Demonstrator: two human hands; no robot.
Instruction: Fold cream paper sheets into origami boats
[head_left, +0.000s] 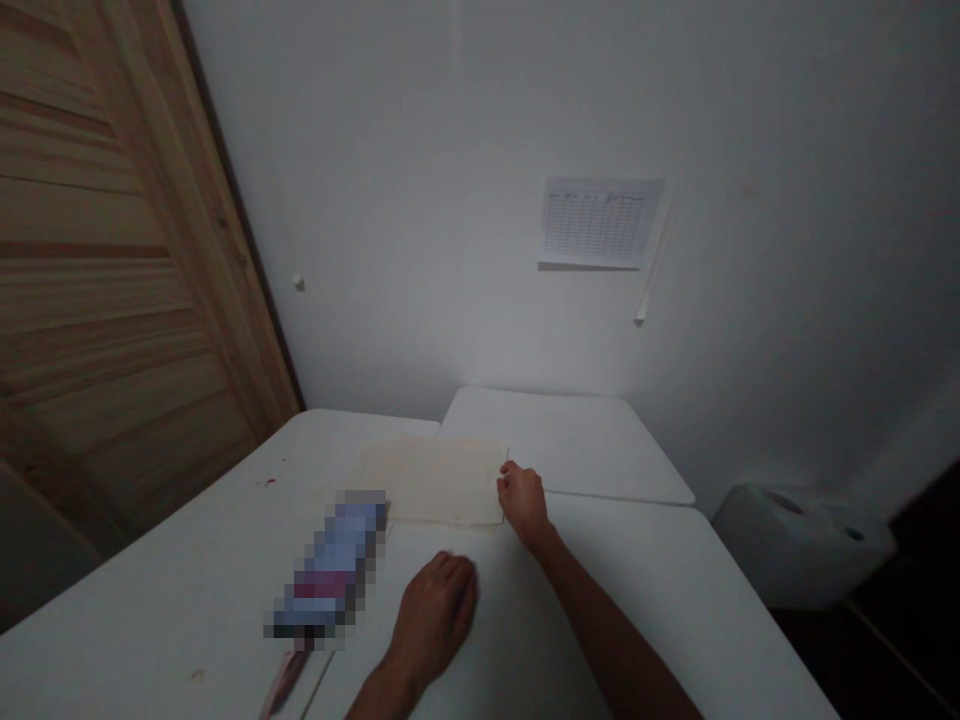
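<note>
The sheet (431,480) lies on the table (187,620) before me, toward its far edge. My right hand (523,503) touches the sheet's right edge. My left hand (439,610) rests palm-down on the table, nearer to me than the sheet and left of my right hand. Just left of it lies a long object (330,570), its far end at the sheet's near left corner. Behind the table stands a second table (570,445), against the wall. A printed page (600,222) hangs on the wall above it. A door (112,300) stands to my left. A tub (802,540) sits low on the right, off the table.
</note>
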